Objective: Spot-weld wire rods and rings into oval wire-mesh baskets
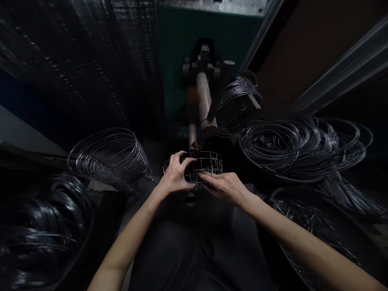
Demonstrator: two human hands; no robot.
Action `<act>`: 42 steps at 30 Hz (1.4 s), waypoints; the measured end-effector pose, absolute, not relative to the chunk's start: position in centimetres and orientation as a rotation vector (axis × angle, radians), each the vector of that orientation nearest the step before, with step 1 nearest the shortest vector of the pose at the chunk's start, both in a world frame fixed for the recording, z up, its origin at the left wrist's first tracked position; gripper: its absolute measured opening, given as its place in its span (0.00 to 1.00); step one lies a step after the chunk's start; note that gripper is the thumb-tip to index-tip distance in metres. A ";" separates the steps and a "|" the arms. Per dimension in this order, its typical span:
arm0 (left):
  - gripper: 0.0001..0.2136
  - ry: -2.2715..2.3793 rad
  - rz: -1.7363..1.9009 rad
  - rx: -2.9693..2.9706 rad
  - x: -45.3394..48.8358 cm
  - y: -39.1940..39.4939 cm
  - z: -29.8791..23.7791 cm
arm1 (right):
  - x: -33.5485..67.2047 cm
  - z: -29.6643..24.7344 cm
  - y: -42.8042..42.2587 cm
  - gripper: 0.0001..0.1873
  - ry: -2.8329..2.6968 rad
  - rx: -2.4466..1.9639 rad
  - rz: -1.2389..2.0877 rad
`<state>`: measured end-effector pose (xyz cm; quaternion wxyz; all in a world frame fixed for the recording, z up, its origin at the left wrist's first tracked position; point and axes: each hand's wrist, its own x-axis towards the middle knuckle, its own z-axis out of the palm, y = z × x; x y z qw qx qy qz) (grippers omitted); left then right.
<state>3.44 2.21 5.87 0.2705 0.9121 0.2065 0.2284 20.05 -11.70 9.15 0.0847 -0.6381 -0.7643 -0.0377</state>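
Note:
A round wire basket frame, made of thin metal rings joined by short upright wires, is in front of me below the machine's electrode arms. My left hand grips its left side, thumb and fingers curved around the wires. On the near right side, my right hand has its fingers pressed together at the wires; what lies between the fingertips is too small and dark to make out. Part of the frame is hidden behind the left hand.
Wire rings lie in a pile at the right, and a tub of short wire pieces stands below it. More rings stack at the left, above coiled rings. A hanging ring bundle is beside the green machine.

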 end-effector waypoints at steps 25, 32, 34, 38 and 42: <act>0.36 0.559 0.603 2.387 4.5 5.1 8.1 | 21.6 10.8 -8.8 0.16 -2.215 -1.878 -0.013; 0.39 0.615 0.591 2.353 5.2 6.3 8.8 | 22.1 10.5 -7.8 0.16 -2.155 -1.976 -0.032; 0.40 0.637 0.596 2.361 5.6 7.0 8.8 | 22.4 10.3 -7.1 0.16 -2.118 -1.995 -0.040; 0.39 0.595 0.643 2.376 6.0 7.5 8.6 | 22.5 9.4 -7.2 0.14 -1.971 -1.921 -0.019; 0.41 0.601 0.670 2.369 6.1 7.6 8.4 | 22.6 8.8 -7.6 0.10 -1.798 -1.876 -0.049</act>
